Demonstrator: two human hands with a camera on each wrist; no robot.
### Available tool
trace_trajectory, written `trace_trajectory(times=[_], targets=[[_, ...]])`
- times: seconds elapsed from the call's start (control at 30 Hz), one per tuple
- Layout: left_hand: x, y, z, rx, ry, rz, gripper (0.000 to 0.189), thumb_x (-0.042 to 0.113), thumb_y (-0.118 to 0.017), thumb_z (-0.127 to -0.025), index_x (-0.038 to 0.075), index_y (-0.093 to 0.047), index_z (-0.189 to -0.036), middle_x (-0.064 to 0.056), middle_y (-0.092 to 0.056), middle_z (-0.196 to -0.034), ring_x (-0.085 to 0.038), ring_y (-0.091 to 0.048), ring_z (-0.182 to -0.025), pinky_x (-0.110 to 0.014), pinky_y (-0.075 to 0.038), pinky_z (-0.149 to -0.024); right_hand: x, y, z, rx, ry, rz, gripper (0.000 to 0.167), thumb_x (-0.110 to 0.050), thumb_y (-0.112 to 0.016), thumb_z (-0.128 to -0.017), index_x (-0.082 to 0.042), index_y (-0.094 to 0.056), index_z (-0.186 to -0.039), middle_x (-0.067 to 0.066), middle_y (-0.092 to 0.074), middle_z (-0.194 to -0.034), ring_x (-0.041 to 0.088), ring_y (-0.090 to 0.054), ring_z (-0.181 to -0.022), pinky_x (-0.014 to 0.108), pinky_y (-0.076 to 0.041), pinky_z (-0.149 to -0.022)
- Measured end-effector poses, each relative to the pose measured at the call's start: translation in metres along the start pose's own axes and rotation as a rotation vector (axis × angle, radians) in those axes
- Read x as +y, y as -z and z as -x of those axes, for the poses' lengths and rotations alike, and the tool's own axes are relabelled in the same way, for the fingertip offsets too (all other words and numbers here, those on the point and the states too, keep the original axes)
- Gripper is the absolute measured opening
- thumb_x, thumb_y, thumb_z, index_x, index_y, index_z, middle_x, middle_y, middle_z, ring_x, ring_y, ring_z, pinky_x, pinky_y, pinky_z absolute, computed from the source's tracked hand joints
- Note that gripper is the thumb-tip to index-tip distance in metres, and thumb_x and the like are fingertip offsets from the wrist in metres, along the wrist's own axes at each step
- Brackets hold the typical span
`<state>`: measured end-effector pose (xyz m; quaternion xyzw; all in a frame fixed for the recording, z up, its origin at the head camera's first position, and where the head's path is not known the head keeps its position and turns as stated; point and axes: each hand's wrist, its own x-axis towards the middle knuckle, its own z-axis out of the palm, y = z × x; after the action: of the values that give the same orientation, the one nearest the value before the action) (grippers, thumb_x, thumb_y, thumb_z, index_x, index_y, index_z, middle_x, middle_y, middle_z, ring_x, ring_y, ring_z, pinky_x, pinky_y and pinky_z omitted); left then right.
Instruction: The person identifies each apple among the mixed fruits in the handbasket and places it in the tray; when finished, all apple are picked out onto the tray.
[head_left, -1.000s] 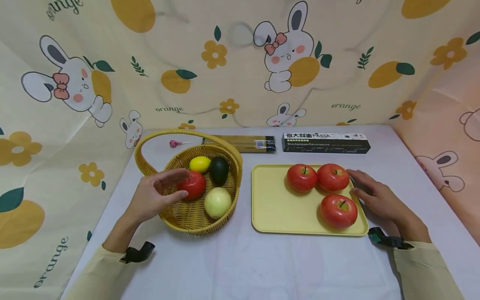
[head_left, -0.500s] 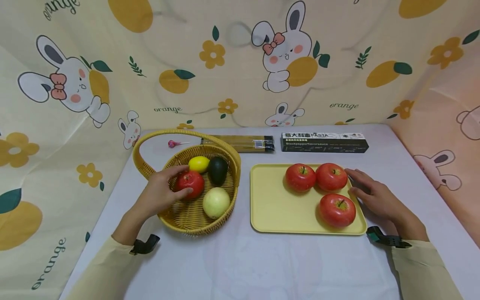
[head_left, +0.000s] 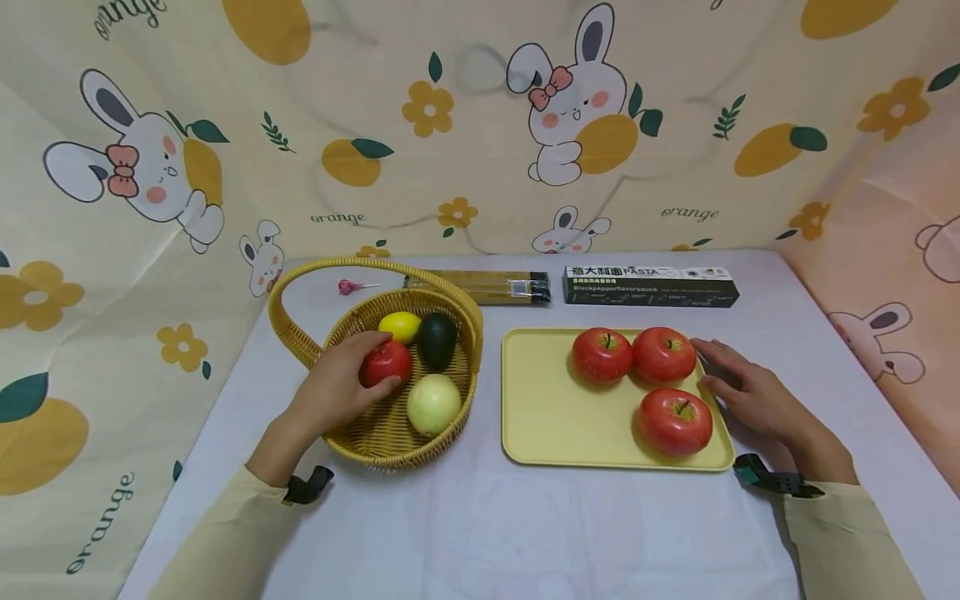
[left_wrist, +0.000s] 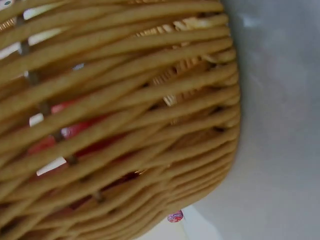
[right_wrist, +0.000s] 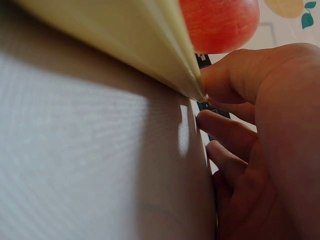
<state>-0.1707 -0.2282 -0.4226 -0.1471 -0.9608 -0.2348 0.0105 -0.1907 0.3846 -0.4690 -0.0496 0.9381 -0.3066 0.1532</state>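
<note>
My left hand (head_left: 337,383) reaches into a woven basket (head_left: 397,458), its thumb and fingers round a red fruit (head_left: 387,363) that looks like a pomegranate. Beside it in the basket lie a lemon (head_left: 400,327), a dark green avocado (head_left: 437,340) and a pale green round fruit (head_left: 433,405). Only the basket's weave (left_wrist: 125,110) fills most of the left wrist view. My right hand (head_left: 765,400) rests at the right rim of a yellow tray (head_left: 562,425), fingers relaxed. On that tray sit red apples (head_left: 602,356). The right wrist view has the thumb touching the tray's edge (right_wrist: 165,60).
Behind the basket lies a pack of noodles (head_left: 487,287), with a lollipop (head_left: 356,287) to its left. A black pasta box (head_left: 651,287) stands behind the tray. The basket's handle (head_left: 360,263) arches over its far left side. A printed cloth hangs behind the table.
My left hand has moved right and closed its fingers round the red fruit, which has shifted slightly to the right. The right hand has stayed at the tray's rim.
</note>
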Motion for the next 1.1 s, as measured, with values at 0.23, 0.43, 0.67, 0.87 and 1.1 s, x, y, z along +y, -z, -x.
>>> trace_trajectory(times=[0.23,0.43,0.67,0.87,1.1], targets=[[0.001,-0.002,0.000,-0.016,-0.027,-0.015,0.074,0.029,-0.089,-0.092,0.006,-0.058,-0.154,-0.019,-0.061,-0.155,-0.043,-0.063,-0.136,-0.061,-0.059,-0.108,0.002,0.000,0.001,0.000,-0.005,0.014,0.079,-0.044,-0.058,-0.112,-0.018,-0.019,-0.177,0.034,-0.017,-0.177,0.064,-0.008,-0.162,0.090,-0.034,-0.106],[0.001,-0.004,0.001,-0.019,-0.005,0.001,0.081,0.028,-0.092,-0.089,0.005,-0.055,-0.156,-0.020,-0.060,-0.157,-0.043,-0.063,-0.136,-0.061,-0.059,-0.108,0.003,0.000,0.001,0.010,0.004,0.026,0.077,-0.042,-0.058,-0.113,-0.017,-0.021,-0.176,0.035,-0.018,-0.177,0.064,-0.010,-0.162,0.089,-0.034,-0.108],[0.001,-0.002,0.003,0.015,0.039,0.107,0.086,0.029,-0.096,-0.085,0.003,-0.054,-0.156,-0.021,-0.061,-0.153,-0.042,-0.064,-0.133,-0.061,-0.060,-0.106,0.000,0.000,0.002,0.015,0.009,0.017,0.077,-0.042,-0.057,-0.113,-0.017,-0.021,-0.176,0.035,-0.018,-0.177,0.063,-0.008,-0.163,0.089,-0.033,-0.108],[-0.004,0.009,0.010,0.044,0.018,0.287,0.081,0.026,-0.098,-0.083,0.012,-0.058,-0.152,-0.014,-0.061,-0.153,-0.038,-0.064,-0.131,-0.060,-0.062,-0.104,-0.001,0.000,0.001,0.007,0.008,0.000,0.079,-0.044,-0.058,-0.112,-0.019,-0.020,-0.177,0.034,-0.016,-0.178,0.064,-0.010,-0.162,0.089,-0.033,-0.108],[-0.007,0.022,0.019,0.042,0.007,0.444,0.081,0.021,-0.097,-0.084,0.014,-0.058,-0.155,-0.012,-0.063,-0.151,-0.036,-0.066,-0.132,-0.049,-0.063,-0.104,0.000,-0.001,0.000,0.016,0.010,0.018,0.078,-0.042,-0.059,-0.112,-0.019,-0.021,-0.176,0.034,-0.018,-0.177,0.064,-0.013,-0.161,0.089,-0.033,-0.109]])
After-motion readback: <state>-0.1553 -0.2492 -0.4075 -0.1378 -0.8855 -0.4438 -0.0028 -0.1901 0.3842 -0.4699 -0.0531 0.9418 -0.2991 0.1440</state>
